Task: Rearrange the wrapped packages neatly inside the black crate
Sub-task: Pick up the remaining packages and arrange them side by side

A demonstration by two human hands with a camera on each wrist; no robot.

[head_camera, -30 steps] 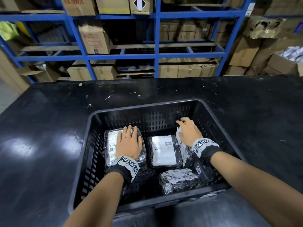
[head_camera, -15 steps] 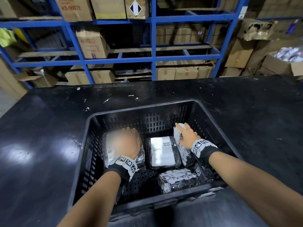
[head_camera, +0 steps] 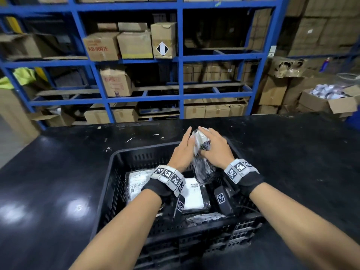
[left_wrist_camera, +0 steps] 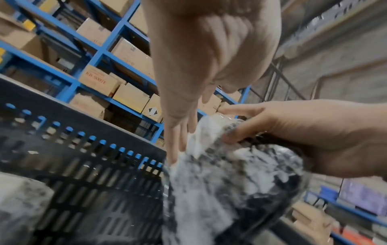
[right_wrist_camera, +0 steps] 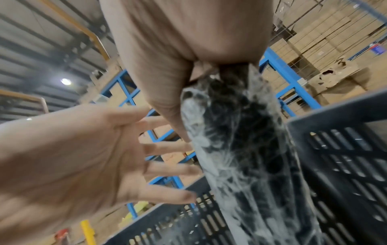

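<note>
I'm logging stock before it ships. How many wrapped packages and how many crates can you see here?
Wrapped packages: 4, one held, three lying in the crate
Black crates: 1
Total: 5

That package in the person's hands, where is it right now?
In the head view the wrapped package is lifted above the far right part of the black crate, gripped by the right hand, with the left hand flat against its left side.

Glossy crinkled film package (head_camera: 202,152) — perforated plastic crate (head_camera: 116,172)
</note>
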